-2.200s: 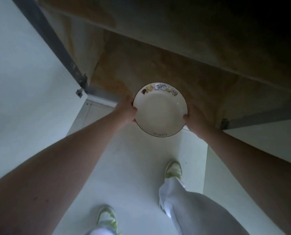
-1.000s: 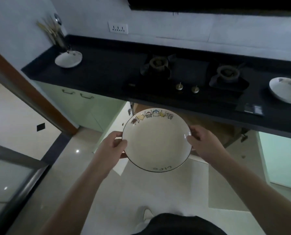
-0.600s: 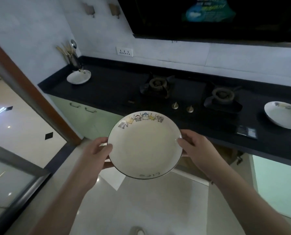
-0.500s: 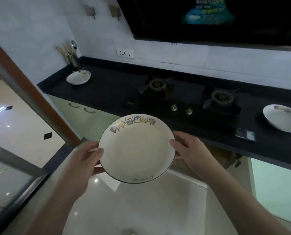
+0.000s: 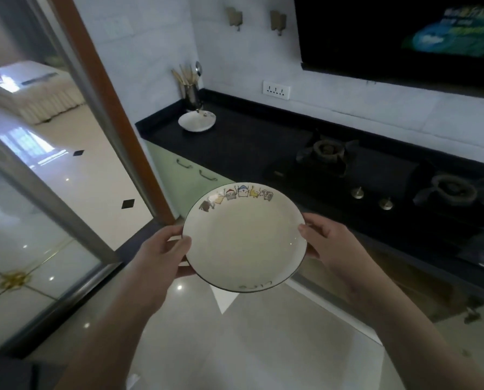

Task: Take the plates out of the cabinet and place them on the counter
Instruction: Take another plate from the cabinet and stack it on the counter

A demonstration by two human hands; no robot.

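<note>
Black stone counter (image 5: 249, 142) runs along a pale kitchen wall, green cabinet fronts (image 5: 184, 175) below it, as a person carries a cream plate (image 5: 243, 240) toward it. Left hand (image 5: 162, 254) grips the plate's left rim, thumb on top and fingers curled beneath; right hand (image 5: 328, 243) pinches the opposite rim the same way. The plate rides level in mid-air, short of the counter's front edge, its cartoon border facing away from the carrier.

Beyond the hands, a gas hob (image 5: 376, 175) fills the middle of the counter. A second white dish (image 5: 197, 121) sits near the counter's far left corner, just in front of a utensil holder (image 5: 191, 91).

Judged from here, the bare stretch between that dish and the hob looks the safest landing: keep the plate flat, lower one edge first and slide the fingers out, staying well back from the front edge and off the burner grates.

The counter's right end is cut off by the frame, so anything lying there goes unseen. The cabinet interior below is in shadow, and lettering on the plate's near rim is too small to read.
</note>
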